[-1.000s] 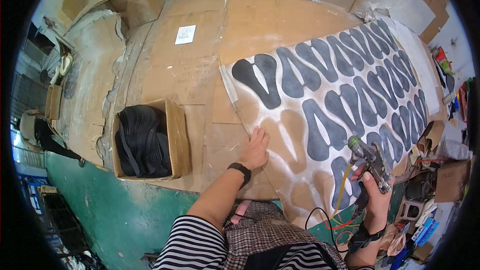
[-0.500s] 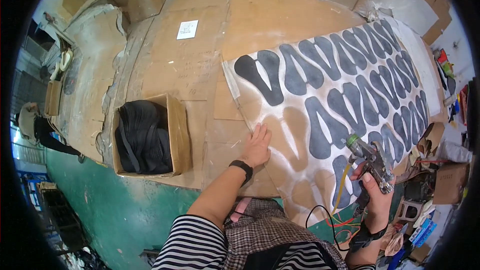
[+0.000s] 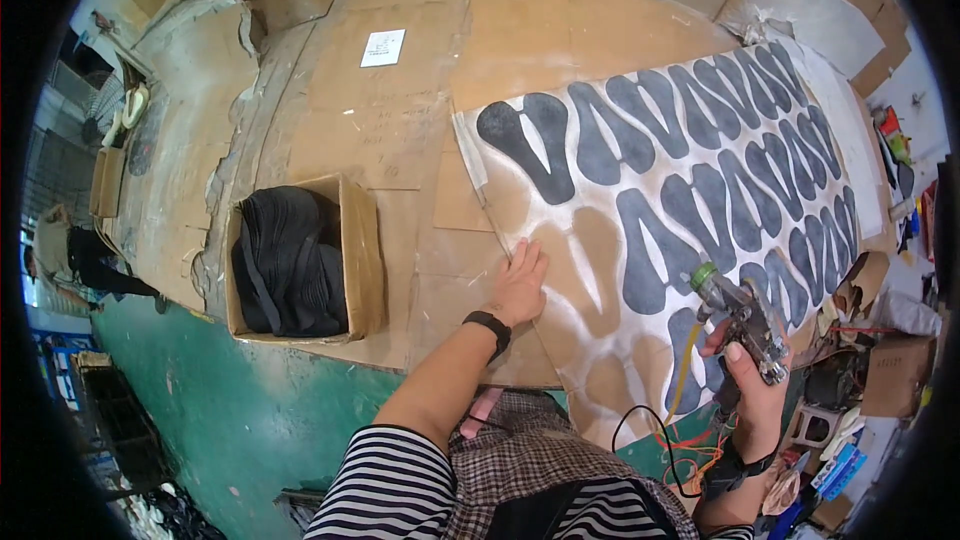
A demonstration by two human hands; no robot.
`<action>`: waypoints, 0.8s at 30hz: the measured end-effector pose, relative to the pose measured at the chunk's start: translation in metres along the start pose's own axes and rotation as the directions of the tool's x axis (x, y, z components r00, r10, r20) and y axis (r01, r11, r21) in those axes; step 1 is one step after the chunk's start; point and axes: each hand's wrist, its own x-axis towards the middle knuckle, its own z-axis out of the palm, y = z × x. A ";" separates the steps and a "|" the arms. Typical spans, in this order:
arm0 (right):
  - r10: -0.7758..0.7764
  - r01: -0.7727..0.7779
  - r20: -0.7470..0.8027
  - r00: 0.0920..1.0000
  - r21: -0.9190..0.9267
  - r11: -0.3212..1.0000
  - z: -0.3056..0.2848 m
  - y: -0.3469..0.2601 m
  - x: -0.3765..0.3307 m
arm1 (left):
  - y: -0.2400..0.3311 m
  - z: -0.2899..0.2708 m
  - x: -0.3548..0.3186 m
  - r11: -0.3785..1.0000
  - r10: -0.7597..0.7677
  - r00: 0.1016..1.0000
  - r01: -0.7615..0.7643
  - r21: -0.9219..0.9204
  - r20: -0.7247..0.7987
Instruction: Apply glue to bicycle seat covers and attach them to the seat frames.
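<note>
My left hand point(image 3: 517, 285) lies flat with fingers stretched out on the left edge of a cardboard sheet point(image 3: 590, 240). Rows of dark grey, insole-shaped pieces point(image 3: 648, 265) cover much of that sheet, with whitish overspray around them. Near its lower left corner, bare brown outlines of the same shape show. In my right hand point(image 3: 757, 385) is a metal spray gun point(image 3: 750, 330) with a green ring at its front, held above the sheet's near right part. A yellowish hose hangs beside the gun. My right fingers wrap its handle and are partly hidden.
Left of my left arm, an open cardboard box point(image 3: 366, 265) holds a stack of black insole-shaped pieces point(image 3: 290, 265). A white paper label point(image 3: 383, 48) lies farther back on the cardboard-covered table. Clutter and a carton point(image 3: 900, 375) stand at right. Another person point(image 3: 85, 255) is at far left.
My view has shifted slightly. Both hands stay about where they were, the right one still holding the spray gun. The person at far left has changed posture, now bending over.
</note>
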 end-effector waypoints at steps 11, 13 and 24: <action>-0.016 0.016 -0.016 1.000 0.007 1.000 -0.002 0.002 -0.001 | 0.002 -0.002 0.006 0.999 -0.028 0.995 0.025 0.034 0.093; -0.019 0.019 0.007 1.000 0.018 1.000 -0.001 0.004 0.002 | 0.003 -0.003 0.006 0.998 -0.050 0.992 0.046 0.036 0.117; 0.082 -0.082 -0.002 0.997 -0.074 0.994 -0.046 0.037 -0.015 | -0.016 -0.083 -0.034 0.921 -0.187 0.946 0.075 -0.383 -0.263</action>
